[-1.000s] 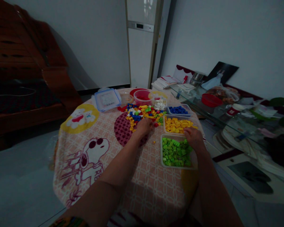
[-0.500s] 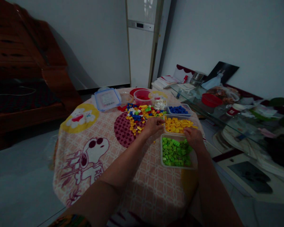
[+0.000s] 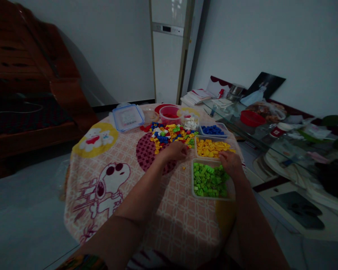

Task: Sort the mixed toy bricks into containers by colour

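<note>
Loose building bricks of mixed colours lie in a heap on the cloth-covered table. At the heap's near edge my left hand is low over the cloth with its fingers curled in; I cannot make out what they hold, if anything. A clear box of yellow bricks stands to the right of that hand. Over the near right corner of this box is my right hand, its fingers bent together, their contents too small to name. Directly nearer stands a clear box of green bricks, partly behind my right wrist.
Behind the yellow box are a box of blue bricks and a tub of white bricks. A pink round tub and a blue-edged lid lie at the back. A cluttered glass table adjoins on the right.
My left hand has moved left from the yellow box's edge to the near side of the mixed heap. My right hand has barely moved.
</note>
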Demonstrator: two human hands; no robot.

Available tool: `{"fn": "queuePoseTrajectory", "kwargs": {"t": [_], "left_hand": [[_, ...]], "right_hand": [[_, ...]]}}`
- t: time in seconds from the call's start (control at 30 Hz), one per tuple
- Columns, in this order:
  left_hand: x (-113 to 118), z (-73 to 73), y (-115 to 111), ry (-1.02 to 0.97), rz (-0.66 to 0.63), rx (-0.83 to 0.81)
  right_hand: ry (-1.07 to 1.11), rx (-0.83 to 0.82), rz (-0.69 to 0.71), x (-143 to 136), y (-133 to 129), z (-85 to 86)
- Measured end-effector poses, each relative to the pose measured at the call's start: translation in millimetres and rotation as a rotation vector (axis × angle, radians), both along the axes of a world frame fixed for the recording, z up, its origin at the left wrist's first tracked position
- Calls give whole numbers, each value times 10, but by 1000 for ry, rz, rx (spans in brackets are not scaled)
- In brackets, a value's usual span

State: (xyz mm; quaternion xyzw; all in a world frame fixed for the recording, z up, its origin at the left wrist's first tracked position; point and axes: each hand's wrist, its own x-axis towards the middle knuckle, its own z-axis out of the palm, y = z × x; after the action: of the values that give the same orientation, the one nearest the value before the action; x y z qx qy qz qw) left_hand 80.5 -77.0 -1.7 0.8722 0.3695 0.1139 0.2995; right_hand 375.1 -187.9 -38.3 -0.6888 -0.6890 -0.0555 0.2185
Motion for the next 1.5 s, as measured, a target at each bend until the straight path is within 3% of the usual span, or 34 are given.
{"fn": "queuePoseTrajectory", "kwargs": {"t": [0.17, 0.33, 0.57, 0.8, 0.9, 1.07, 1.2, 1.33, 1.5], "left_hand": [[84, 56, -143, 359, -148, -171], [205, 157, -296, 447, -195, -45], [130, 99, -201, 289, -114, -58], [172, -36, -81, -120, 67, 28], [248, -75, -96, -310, 152, -14], [421, -131, -190, -559, 153, -176], [530, -193, -255, -591, 112, -213], [533, -214, -238, -560, 80, -138], [229, -67, -33, -372, 153, 93]], "right_hand": [[0, 12, -2, -7, -5, -11], [5, 13, -3, 5, -1, -22], [16, 12, 7, 0, 2, 1], [-5, 27, 4, -13, -3, -6], [9, 32, 4, -14, -1, -13], [19, 23, 2, -1, 5, -19], [11, 24, 15, 3, 5, -21], [-1, 11, 8, -3, -2, -11], [-3, 16, 0, -4, -4, -16]]}}
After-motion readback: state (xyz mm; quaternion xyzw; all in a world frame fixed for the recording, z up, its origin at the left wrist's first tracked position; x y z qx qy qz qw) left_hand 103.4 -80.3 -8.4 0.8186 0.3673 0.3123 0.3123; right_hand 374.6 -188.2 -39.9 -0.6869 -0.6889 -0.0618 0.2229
